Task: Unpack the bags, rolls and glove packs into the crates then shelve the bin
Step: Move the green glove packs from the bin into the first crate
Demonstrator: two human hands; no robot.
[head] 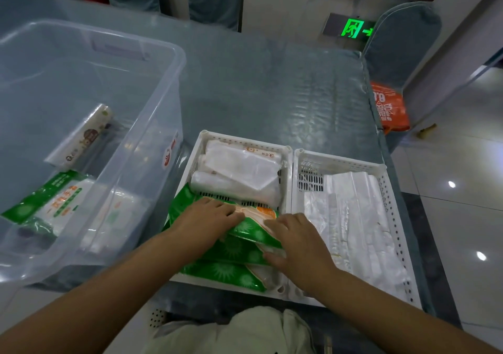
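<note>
Two white perforated crates stand side by side on the table. The left crate (pixel 201 146) holds white rolls (pixel 239 174) at its far end and green glove packs (pixel 226 272) at its near end. My left hand (pixel 206 220) presses flat on the top green pack (pixel 253 229), and my right hand (pixel 296 242) grips that pack's right end. The right crate (pixel 340 160) is filled with clear plastic bags (pixel 362 217). At the left stands the clear plastic bin (pixel 152 43), with a roll (pixel 81 136) and a green pack (pixel 46 198) still inside.
The table (pixel 272 86) has a grey-blue cover under clear plastic. A covered chair (pixel 402 46) with an orange bag (pixel 389 106) stands at the table's far right corner. Glossy tiled floor (pixel 462 190) lies to the right.
</note>
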